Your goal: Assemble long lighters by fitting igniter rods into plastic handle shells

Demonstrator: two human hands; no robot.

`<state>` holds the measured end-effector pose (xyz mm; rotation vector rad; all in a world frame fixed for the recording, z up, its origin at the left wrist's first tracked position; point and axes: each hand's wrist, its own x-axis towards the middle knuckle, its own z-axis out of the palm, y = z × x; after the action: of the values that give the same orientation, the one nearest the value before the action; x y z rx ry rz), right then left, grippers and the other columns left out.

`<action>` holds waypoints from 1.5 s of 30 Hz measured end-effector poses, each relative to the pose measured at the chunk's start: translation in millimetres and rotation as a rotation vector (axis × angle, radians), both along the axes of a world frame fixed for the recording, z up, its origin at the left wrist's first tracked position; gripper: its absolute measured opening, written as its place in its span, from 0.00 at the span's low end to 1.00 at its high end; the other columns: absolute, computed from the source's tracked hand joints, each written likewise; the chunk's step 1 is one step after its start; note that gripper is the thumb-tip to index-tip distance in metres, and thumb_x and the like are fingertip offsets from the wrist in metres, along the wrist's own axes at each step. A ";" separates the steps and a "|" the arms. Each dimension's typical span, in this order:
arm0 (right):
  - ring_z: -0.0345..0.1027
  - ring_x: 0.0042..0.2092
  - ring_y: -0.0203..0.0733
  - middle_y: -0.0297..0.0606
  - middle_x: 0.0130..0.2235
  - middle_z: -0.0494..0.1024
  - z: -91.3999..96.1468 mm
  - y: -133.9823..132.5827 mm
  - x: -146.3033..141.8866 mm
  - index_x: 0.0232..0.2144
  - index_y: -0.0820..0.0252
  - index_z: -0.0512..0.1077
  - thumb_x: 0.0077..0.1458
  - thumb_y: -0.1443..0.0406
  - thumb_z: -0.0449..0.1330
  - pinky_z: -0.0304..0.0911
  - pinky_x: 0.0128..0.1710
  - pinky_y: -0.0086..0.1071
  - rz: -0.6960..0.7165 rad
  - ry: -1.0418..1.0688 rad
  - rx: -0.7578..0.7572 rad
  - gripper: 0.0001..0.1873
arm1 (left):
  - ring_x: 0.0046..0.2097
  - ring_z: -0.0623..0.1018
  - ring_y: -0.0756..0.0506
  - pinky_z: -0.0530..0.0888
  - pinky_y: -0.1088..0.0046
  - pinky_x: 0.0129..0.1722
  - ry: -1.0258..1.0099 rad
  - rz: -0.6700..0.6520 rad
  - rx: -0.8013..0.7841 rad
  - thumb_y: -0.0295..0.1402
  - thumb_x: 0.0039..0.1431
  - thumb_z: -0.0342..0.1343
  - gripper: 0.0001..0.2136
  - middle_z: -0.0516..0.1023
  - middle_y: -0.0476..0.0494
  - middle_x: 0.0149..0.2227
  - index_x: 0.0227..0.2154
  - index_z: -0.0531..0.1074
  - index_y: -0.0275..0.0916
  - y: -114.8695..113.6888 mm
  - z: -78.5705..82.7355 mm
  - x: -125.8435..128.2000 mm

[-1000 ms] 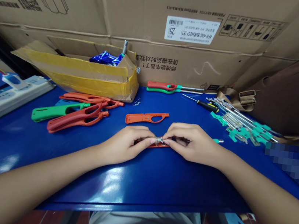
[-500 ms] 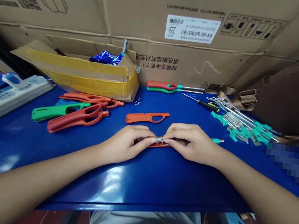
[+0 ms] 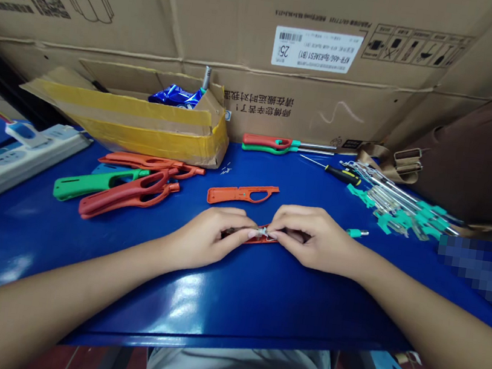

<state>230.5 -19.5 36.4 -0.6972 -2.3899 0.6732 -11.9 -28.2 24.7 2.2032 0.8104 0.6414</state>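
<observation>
Close together over the table, my left hand point(image 3: 215, 235) and my right hand point(image 3: 312, 236) are both closed in a pinch. Between their fingertips is a small whitish lighter part point(image 3: 262, 231), held by the left thumb and fingers. A thin pale wire point(image 3: 272, 235) curls from it to my right fingertips, which pinch at its end. Below both hands lies an orange lighter shell half point(image 3: 261, 240), mostly covered by the fingers. Just beyond rests another orange shell half point(image 3: 242, 195), its hollow side up. The green end of a metal lighter tube point(image 3: 357, 232) shows behind my right hand.
Red and green lighter handles point(image 3: 123, 192) lie left. A taped carton point(image 3: 144, 127) and power strip point(image 3: 15, 161) stand behind them. Assembled lighters point(image 3: 270, 144), a screwdriver point(image 3: 341, 174) and several metal tubes with green parts point(image 3: 399, 200) lie at the back and right.
My right hand has shifted very slightly, and more of the green tube end shows behind it. Both hands keep their pinch over the orange shell half.
</observation>
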 end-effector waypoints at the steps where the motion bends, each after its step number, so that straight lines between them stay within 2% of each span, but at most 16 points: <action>1: 0.63 0.27 0.30 0.37 0.34 0.77 -0.1 0.0 0.0 0.35 0.65 0.78 0.62 0.72 0.58 0.60 0.30 0.27 0.000 -0.003 0.003 0.07 | 0.40 0.77 0.50 0.70 0.77 0.41 0.000 -0.001 0.000 0.32 0.71 0.50 0.11 0.80 0.47 0.37 0.43 0.78 0.36 0.0 -0.4 -0.2; 4: 0.66 0.29 0.32 0.38 0.34 0.78 -1.3 0.8 0.2 0.36 0.64 0.78 0.63 0.72 0.58 0.62 0.33 0.28 0.002 -0.012 0.015 0.07 | 0.40 0.77 0.50 0.70 0.77 0.41 0.003 -0.005 0.005 0.33 0.72 0.50 0.11 0.80 0.47 0.37 0.44 0.78 0.36 0.3 -0.9 -0.3; 9: 0.73 0.41 0.39 0.40 0.40 0.79 -2.3 2.1 2.4 0.38 0.61 0.77 0.65 0.69 0.56 0.65 0.41 0.32 0.014 -0.102 0.046 0.09 | 0.39 0.78 0.50 0.71 0.76 0.41 0.041 -0.004 0.027 0.32 0.71 0.50 0.11 0.80 0.47 0.37 0.42 0.78 0.37 -0.2 4.2 0.0; 17: 0.71 0.42 0.39 0.37 0.44 0.76 7.0 1.8 7.8 0.45 0.55 0.76 0.63 0.63 0.59 0.64 0.39 0.32 -0.023 -0.223 0.152 0.09 | 0.33 0.76 0.50 0.71 0.75 0.33 0.118 0.092 -0.002 0.34 0.66 0.55 0.08 0.80 0.48 0.36 0.43 0.77 0.40 -4.6 11.7 -3.4; 21: 0.68 0.50 0.46 0.42 0.51 0.73 6.8 5.4 9.9 0.53 0.55 0.73 0.61 0.60 0.62 0.64 0.48 0.40 -0.018 -0.311 0.175 0.18 | 0.37 0.77 0.48 0.73 0.73 0.38 0.178 0.110 0.124 0.33 0.64 0.57 0.08 0.79 0.47 0.38 0.43 0.77 0.41 -3.8 11.0 -6.3; 24: 0.65 0.52 0.49 0.43 0.54 0.71 3.7 7.8 10.0 0.57 0.54 0.71 0.61 0.57 0.63 0.63 0.52 0.46 -0.016 -0.372 0.157 0.23 | 0.41 0.77 0.46 0.73 0.71 0.41 0.185 0.112 0.181 0.33 0.64 0.57 0.09 0.79 0.45 0.41 0.44 0.78 0.41 -2.4 10.2 -8.0; 30: 0.65 0.51 0.50 0.44 0.54 0.71 2.7 8.5 9.9 0.53 0.55 0.73 0.61 0.57 0.62 0.62 0.53 0.46 -0.008 -0.382 0.130 0.19 | 0.43 0.79 0.45 0.75 0.69 0.44 0.195 0.123 0.198 0.34 0.64 0.58 0.10 0.80 0.44 0.43 0.45 0.78 0.41 -2.5 11.7 -8.7; 39: 0.66 0.52 0.50 0.46 0.54 0.72 1.7 9.6 11.2 0.54 0.57 0.73 0.63 0.57 0.61 0.62 0.53 0.47 -0.003 -0.369 0.142 0.19 | 0.41 0.79 0.45 0.75 0.68 0.45 0.227 0.104 0.213 0.33 0.66 0.56 0.09 0.80 0.44 0.39 0.41 0.81 0.42 -0.6 15.1 -12.3; 42: 0.66 0.52 0.50 0.45 0.53 0.73 0.7 9.9 10.7 0.53 0.57 0.74 0.64 0.59 0.60 0.62 0.53 0.46 0.007 -0.380 0.134 0.17 | 0.40 0.78 0.46 0.74 0.70 0.43 0.216 0.097 0.193 0.34 0.66 0.57 0.09 0.80 0.45 0.39 0.43 0.82 0.42 -0.2 14.0 -12.2; 45: 0.66 0.52 0.50 0.45 0.52 0.73 0.5 10.2 10.4 0.51 0.57 0.74 0.64 0.60 0.59 0.62 0.53 0.46 0.013 -0.383 0.128 0.15 | 0.36 0.78 0.48 0.73 0.73 0.38 0.169 0.109 0.138 0.33 0.65 0.59 0.09 0.80 0.46 0.36 0.43 0.82 0.42 0.0 12.4 -10.7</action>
<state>240.9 -9.3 36.9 -0.8160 -2.7578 0.4143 -22.7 -28.3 37.2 2.3752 1.0049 0.5843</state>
